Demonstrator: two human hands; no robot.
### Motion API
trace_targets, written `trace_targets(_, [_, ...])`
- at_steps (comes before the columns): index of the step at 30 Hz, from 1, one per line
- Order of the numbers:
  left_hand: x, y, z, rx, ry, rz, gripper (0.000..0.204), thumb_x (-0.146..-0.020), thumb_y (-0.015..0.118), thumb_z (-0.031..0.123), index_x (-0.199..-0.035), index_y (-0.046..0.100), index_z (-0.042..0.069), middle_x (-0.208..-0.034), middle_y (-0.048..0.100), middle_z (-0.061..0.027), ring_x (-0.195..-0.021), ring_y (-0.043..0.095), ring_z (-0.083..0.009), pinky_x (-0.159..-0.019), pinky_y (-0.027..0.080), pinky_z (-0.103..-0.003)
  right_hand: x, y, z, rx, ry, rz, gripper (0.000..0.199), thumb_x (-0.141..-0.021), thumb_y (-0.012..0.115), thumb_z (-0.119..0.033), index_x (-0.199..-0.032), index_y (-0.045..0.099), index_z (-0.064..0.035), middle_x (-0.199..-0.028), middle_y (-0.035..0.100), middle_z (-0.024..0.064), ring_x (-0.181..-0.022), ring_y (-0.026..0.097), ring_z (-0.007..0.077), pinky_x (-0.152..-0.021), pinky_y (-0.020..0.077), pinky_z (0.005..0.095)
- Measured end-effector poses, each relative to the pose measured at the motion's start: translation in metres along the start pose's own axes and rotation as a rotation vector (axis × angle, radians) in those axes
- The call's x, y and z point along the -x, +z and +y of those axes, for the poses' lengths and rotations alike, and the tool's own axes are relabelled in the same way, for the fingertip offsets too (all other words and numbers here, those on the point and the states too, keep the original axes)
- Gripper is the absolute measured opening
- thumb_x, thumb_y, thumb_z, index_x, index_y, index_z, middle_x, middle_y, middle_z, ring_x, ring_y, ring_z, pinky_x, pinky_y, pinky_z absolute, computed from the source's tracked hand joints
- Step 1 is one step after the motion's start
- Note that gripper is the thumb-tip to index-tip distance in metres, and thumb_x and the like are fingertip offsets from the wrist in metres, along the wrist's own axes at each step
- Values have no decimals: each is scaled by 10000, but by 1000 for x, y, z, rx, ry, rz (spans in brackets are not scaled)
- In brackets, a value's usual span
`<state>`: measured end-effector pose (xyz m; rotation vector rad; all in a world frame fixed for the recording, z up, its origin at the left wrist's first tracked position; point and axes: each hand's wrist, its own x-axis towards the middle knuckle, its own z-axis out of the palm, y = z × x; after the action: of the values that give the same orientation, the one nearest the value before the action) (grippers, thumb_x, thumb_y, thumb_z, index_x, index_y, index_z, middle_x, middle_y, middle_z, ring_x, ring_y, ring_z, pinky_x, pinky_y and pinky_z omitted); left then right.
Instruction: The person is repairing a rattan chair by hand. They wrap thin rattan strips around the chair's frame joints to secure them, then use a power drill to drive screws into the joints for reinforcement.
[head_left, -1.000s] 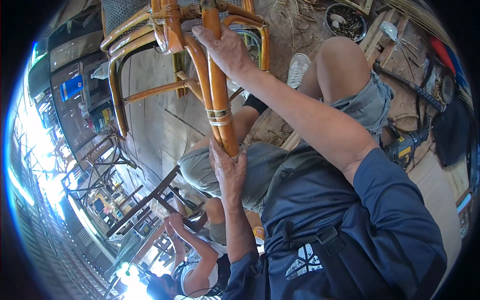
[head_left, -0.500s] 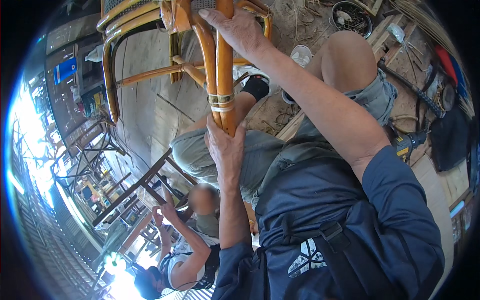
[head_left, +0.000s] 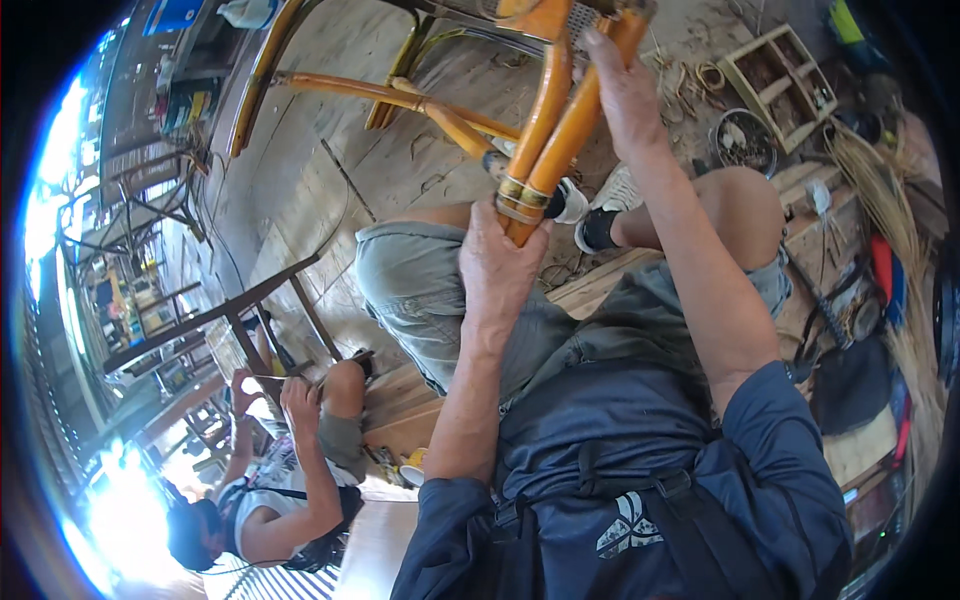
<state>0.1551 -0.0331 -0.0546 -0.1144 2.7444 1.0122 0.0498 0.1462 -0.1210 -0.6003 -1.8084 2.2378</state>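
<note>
A glossy orange-brown rattan chair (head_left: 447, 119) is tilted in front of me, its upper part cut off by the top edge. Two of its poles (head_left: 557, 135) run side by side toward me, lashed together by a pale binding (head_left: 523, 198) near their end. Just below that binding, my left hand (head_left: 496, 265) wraps round the pole ends. My right hand (head_left: 632, 108) grips the same pair farther up, thumb on the near side and fingers mostly hidden behind. A patch of dark woven mesh shows beside the poles at the top.
A co-worker (head_left: 275, 510) sits at lower left, both hands raised at a dark wooden frame (head_left: 215, 312). To the right lie a wooden box (head_left: 778, 88), a round bowl of scraps (head_left: 742, 140), a bundle of straw-like strips (head_left: 868, 185) and a black cloth (head_left: 852, 388).
The chair and both my hands have shifted right in the picture, and the poles now slant up to the right. The view has turned too, bringing the wooden box into sight. Both grips stay closed.
</note>
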Motion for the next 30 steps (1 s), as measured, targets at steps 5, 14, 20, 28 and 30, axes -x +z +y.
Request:
trace_targets(5, [-3, 4, -7, 38, 57, 44, 513, -741, 769, 239, -1109, 506, -2, -927, 639, -224, -879, 641, -388, -744, 502, -411, 6, 1, -4, -44, -102, 74, 415, -917, 578, -428, -961, 605, -15, -744, 557, 7, -704, 515, 103, -638, 433, 274])
trace_targets(14, [-3, 3, -11, 102, 129, 78, 499, -713, 770, 159, -1098, 499, -8, -930, 608, -213, -871, 609, -392, -739, 490, -434, 15, 8, -20, -17, -97, 76, 603, -919, 490, -542, -1143, 560, 14, -919, 567, 50, -803, 540, 144, -747, 442, 288])
trace_targets(20, [-4, 4, -10, 94, 150, 96, 507, -698, 778, 157, -1094, 504, 0, -905, 610, -201, -841, 611, -385, -717, 489, -443, 10, 1, -10, 28, -62, 77, 629, -926, 464, -538, -1149, 575, 40, -955, 579, 88, -897, 529, 179, -845, 410, 313])
trace_targets(28, [-1, 3, -15, 59, 84, 39, 568, -702, 776, 179, -1162, 500, -7, -979, 605, -210, -912, 599, -401, -774, 495, -427, 2, -9, -1, -75, -33, -2, 461, -965, 451, -439, -1225, 486, -59, -1098, 564, 49, -1021, 557, 161, -916, 442, 316])
trace_targets(30, [-2, 3, -15, 68, 116, 52, 561, -698, 779, 176, -1154, 504, -2, -970, 605, -209, -886, 601, -399, -757, 492, -436, 4, -7, -2, -134, -38, 7, 477, -960, 448, -458, -1237, 469, -71, -1102, 564, 53, -1009, 562, 169, -899, 453, 324])
